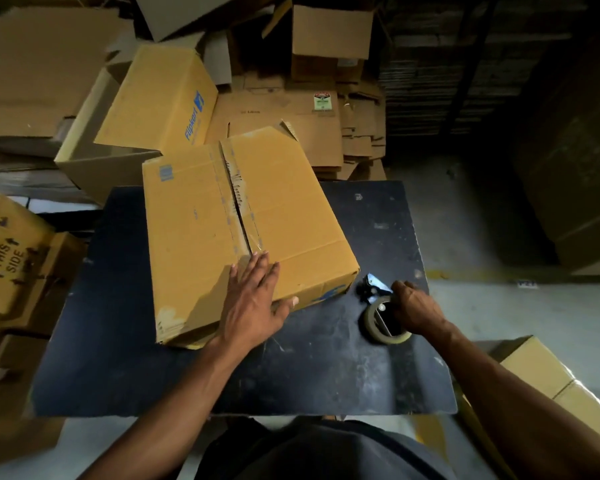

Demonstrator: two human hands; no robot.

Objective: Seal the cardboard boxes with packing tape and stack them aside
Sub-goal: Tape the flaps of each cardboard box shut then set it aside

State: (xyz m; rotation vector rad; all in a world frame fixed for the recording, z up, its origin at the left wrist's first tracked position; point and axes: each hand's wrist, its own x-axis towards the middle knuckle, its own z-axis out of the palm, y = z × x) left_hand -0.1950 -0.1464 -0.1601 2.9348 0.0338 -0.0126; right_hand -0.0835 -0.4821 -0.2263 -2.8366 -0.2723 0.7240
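Observation:
A yellow-brown cardboard box (281, 216) lies on the dark table (326, 372), flaps closed, with old torn tape along its centre seam. My left hand (253, 299) rests flat on the box's near edge, fingers straight, thumb over the front face. To the right of the box, my right hand (416, 308) grips a tape dispenser (381, 313) that sits on the table; its roll and blue blade guard show.
A second yellow box (160, 98) with blue print leans behind at the left. Flattened cartons (312, 112) are piled at the back. A box marked "THIS SIDE" (11, 258) stands at left, another box (548, 379) on the floor at right.

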